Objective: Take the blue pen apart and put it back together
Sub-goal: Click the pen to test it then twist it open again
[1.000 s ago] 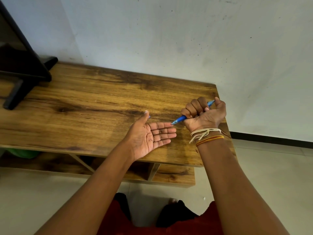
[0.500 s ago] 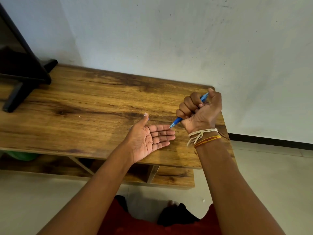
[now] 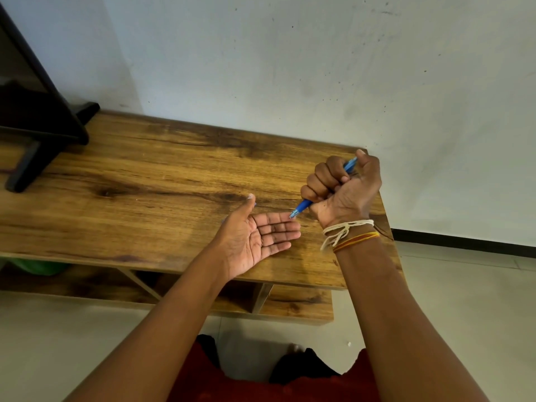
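My right hand (image 3: pixel 343 190) is a fist wrapped around the blue pen (image 3: pixel 303 205), thumb resting on its top end. The pen slants down to the left, and its metal tip just touches the fingertips of my left hand (image 3: pixel 255 236). That hand lies palm up and flat, fingers together, over the near part of the wooden table (image 3: pixel 162 181), with nothing in it. A small bluish bit shows behind the left thumb; I cannot tell what it is.
A black TV stand (image 3: pixel 37 132) occupies the table's far left. A lower shelf (image 3: pixel 293 303) runs under the top, with something green (image 3: pixel 37 266) at its left. The wall rises right behind the table, whose right edge lies just past my right wrist.
My right fist has lifted a little and tilted the pen steeper, bringing its tip onto my left fingertips. My left hand has stayed open in place.
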`<act>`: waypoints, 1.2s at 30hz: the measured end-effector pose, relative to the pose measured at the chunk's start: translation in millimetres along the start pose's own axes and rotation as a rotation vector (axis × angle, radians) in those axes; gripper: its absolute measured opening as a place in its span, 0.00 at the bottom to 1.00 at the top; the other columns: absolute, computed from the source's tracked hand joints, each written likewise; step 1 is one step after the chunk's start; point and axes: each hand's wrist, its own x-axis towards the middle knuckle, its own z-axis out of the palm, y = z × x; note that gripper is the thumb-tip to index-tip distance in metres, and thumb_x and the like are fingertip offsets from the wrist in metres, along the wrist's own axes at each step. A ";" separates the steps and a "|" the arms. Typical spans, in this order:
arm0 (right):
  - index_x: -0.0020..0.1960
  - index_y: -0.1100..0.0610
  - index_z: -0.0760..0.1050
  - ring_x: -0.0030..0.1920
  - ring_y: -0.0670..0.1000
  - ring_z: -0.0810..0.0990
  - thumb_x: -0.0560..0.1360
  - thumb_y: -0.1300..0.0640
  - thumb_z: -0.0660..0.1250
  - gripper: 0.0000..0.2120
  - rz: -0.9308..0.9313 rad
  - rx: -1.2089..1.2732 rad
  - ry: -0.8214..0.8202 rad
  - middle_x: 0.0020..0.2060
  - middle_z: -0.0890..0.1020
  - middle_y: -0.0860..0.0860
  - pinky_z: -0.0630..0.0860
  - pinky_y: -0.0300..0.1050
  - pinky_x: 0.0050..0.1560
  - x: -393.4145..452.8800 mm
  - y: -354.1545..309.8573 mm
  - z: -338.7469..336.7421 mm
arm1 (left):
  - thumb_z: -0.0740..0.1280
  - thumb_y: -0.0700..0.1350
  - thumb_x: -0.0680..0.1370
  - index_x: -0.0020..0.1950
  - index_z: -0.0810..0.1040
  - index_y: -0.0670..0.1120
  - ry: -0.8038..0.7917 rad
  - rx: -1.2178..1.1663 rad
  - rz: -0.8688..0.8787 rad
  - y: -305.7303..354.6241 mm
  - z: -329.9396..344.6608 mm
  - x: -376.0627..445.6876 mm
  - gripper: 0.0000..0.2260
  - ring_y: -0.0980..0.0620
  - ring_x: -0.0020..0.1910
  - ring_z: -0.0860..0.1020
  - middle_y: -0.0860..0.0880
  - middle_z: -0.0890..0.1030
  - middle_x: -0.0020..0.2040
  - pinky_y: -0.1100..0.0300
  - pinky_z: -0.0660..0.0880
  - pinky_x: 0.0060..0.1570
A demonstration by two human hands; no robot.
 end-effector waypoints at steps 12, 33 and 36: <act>0.21 0.52 0.57 0.22 0.47 0.48 0.76 0.41 0.48 0.28 0.010 0.017 0.002 0.16 0.57 0.46 0.51 0.35 0.27 0.7 0.7 0.7 | 0.47 0.62 0.80 0.57 0.78 0.35 -0.011 -0.002 0.004 0.2 -0.9 0.6 0.34 0.41 0.55 0.82 0.36 0.82 0.55 0.55 0.80 0.51; 0.21 0.53 0.57 0.23 0.48 0.48 0.75 0.43 0.49 0.26 0.007 0.098 0.074 0.17 0.56 0.47 0.51 0.36 0.27 2.5 -4.1 -7.1 | 0.48 0.62 0.80 0.55 0.79 0.34 -0.006 -0.012 0.002 0.1 2.2 0.9 0.34 0.41 0.55 0.82 0.35 0.82 0.55 0.54 0.80 0.51; 0.21 0.53 0.57 0.23 0.48 0.48 0.75 0.42 0.49 0.26 0.005 0.108 0.087 0.17 0.56 0.47 0.50 0.37 0.28 2.5 -3.9 -9.0 | 0.48 0.62 0.80 0.53 0.81 0.35 -0.008 -0.016 0.002 0.1 2.6 0.9 0.34 0.41 0.55 0.82 0.35 0.82 0.55 0.54 0.79 0.52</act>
